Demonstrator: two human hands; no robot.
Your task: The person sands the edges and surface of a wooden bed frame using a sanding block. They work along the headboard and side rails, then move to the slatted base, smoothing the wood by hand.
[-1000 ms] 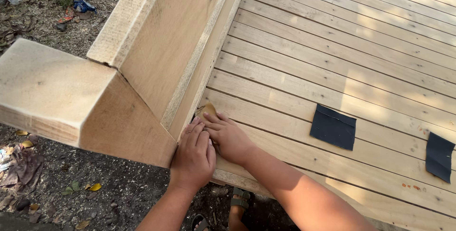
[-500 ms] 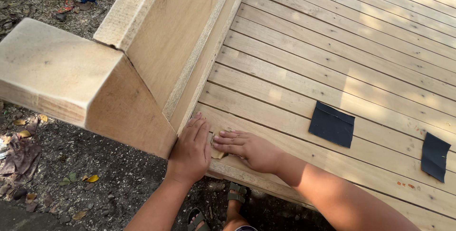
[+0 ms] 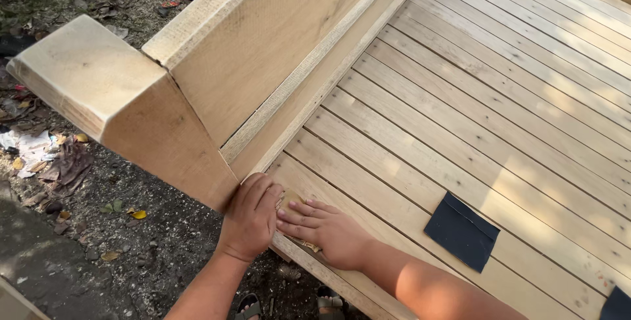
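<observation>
Under fingers of right hand (image 3: 332, 231): tan sandpaper piece (image 3: 294, 203), pressed flat on nearest wood slat (image 3: 342, 205). Fingers straight, close together. Left hand (image 3: 252, 216) just beside, fingers together, curled on corner of big wood post (image 3: 125, 106). Past fingers, to right: black sandpaper square (image 3: 461, 231) on slats. Farther: long wood rail (image 3: 263, 44).
</observation>
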